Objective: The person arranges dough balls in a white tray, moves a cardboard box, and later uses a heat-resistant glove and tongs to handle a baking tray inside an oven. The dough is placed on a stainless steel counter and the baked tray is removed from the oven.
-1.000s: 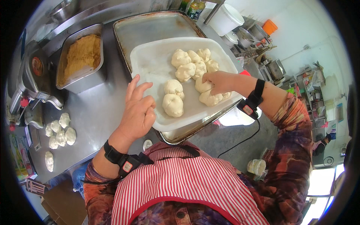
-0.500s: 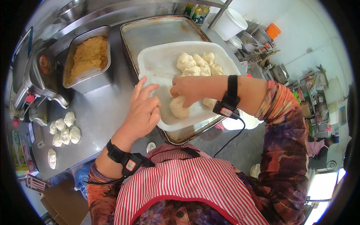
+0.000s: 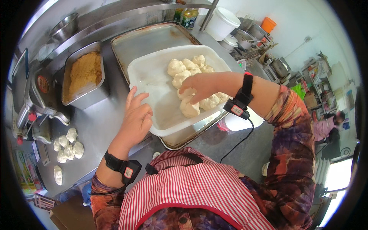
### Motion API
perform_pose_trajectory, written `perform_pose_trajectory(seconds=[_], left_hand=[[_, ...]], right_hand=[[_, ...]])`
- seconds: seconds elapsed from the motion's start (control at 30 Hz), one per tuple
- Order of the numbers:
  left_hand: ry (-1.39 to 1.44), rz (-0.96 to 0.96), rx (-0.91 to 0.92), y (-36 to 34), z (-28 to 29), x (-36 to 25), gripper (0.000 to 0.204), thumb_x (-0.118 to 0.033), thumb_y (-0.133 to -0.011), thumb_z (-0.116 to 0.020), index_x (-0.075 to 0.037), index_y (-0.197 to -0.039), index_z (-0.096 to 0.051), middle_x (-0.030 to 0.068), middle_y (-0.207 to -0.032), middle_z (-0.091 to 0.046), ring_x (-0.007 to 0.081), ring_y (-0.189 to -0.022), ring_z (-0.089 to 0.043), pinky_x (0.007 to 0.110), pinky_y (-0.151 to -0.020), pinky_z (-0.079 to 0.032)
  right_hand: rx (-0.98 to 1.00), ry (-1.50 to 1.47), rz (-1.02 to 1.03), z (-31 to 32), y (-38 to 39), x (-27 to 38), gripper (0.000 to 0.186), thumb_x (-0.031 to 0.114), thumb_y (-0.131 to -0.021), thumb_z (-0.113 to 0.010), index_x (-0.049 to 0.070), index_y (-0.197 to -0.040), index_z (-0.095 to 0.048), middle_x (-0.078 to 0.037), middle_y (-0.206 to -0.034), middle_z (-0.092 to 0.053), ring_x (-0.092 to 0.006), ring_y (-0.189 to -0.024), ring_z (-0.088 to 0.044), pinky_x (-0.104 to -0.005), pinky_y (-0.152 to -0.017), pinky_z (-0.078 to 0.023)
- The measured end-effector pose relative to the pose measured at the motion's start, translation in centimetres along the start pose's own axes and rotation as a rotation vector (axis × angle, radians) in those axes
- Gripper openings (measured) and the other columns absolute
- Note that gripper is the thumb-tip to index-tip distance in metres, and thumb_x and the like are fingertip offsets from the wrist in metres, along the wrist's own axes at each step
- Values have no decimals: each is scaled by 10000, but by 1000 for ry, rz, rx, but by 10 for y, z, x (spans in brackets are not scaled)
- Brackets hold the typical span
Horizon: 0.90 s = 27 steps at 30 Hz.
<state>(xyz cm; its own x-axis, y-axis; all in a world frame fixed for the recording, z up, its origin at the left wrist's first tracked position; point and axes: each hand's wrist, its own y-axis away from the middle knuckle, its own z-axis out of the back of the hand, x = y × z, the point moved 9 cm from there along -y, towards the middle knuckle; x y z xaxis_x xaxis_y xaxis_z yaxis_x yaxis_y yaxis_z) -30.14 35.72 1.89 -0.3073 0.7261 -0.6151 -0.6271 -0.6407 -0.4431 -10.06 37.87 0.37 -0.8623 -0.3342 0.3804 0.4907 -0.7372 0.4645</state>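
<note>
A white plastic tub (image 3: 147, 103) holds several pale dough lumps (image 3: 177, 67), bunched toward its right, and rests on a rust-edged metal baking tray (image 3: 138, 37). My right hand (image 3: 195, 86) reaches into the tub from the right, fingers curled over a dough lump (image 3: 189, 109) at the near side of the bunch, partly covering it. My left hand (image 3: 136, 117) is at the tub's left rim, fingertips against it, fingers apart with some bent and nothing held.
A steel pan of yellow-brown crumbly food (image 3: 82, 74), a steel machine (image 3: 40, 99) and small white lumps (image 3: 69, 151) are on the left counter (image 3: 96, 134). A steel bowl (image 3: 63, 28) and white bucket (image 3: 222, 23) are behind. Another person (image 3: 324, 128) is at far right.
My right hand moved leftward onto the separate pair of lumps, which now lies closer to the right-hand bunch. My left hand stayed by the rim. The view has shifted slightly.
</note>
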Motion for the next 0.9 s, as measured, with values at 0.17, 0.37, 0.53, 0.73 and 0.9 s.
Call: perform_pose_trajectory(seconds=[0.17, 0.37, 0.53, 0.73, 0.9], left_hand=[[-110, 41, 128, -5, -2, 3, 85, -107, -773, -544, -56, -832, -576, 184, -1283, -473, 449, -1348, -230, 500, -1091, -235], [4, 228, -26, -42, 6, 37, 247, -146, -777, -586, -74, -1014, -591, 208, -1326, -440, 407, -1349, -253, 456, -1098, -232], [-54, 393, -93, -60, -9, 75, 397, -188, -764, -611, -71, -1141, -571, 231, -1368, -403, 390, -1336, -278, 441, -1117, -201], [-113, 413, -91, -68, -11, 90, 416, -165, -752, -610, -14, -1138, -568, 234, -1397, -381, 350, -1366, -251, 418, -1127, -193], [-135, 441, -91, -65, -10, 76, 401, -126, -789, -548, 7, -1166, -523, 231, -1433, -345, 353, -1394, -198, 420, -1137, -160]], right_hand=[[-347, -40, -151, 35, 52, -44, 471, 272, -776, -681, 87, -1195, -567, -162, -1249, -534, -340, -1133, -522, -406, -978, -411], [-666, 101, -529, 26, 106, -113, 706, 426, -774, -682, 116, -1358, -435, -267, -1418, -330, -426, -1295, -355, -456, -1063, -333], [-709, -23, -568, 7, 101, -128, 766, 477, -789, -656, 111, -1402, -379, -309, -1463, -231, -439, -1331, -311, -455, -1087, -305], [-748, -42, -576, 2, 100, -128, 706, 505, -774, -654, 155, -1357, -463, -314, -1468, -218, -442, -1329, -316, -458, -1086, -307], [-749, -110, -628, 3, 105, -124, 680, 517, -753, -655, 181, -1326, -509, -283, -1491, -198, -432, -1320, -331, -464, -1064, -342]])
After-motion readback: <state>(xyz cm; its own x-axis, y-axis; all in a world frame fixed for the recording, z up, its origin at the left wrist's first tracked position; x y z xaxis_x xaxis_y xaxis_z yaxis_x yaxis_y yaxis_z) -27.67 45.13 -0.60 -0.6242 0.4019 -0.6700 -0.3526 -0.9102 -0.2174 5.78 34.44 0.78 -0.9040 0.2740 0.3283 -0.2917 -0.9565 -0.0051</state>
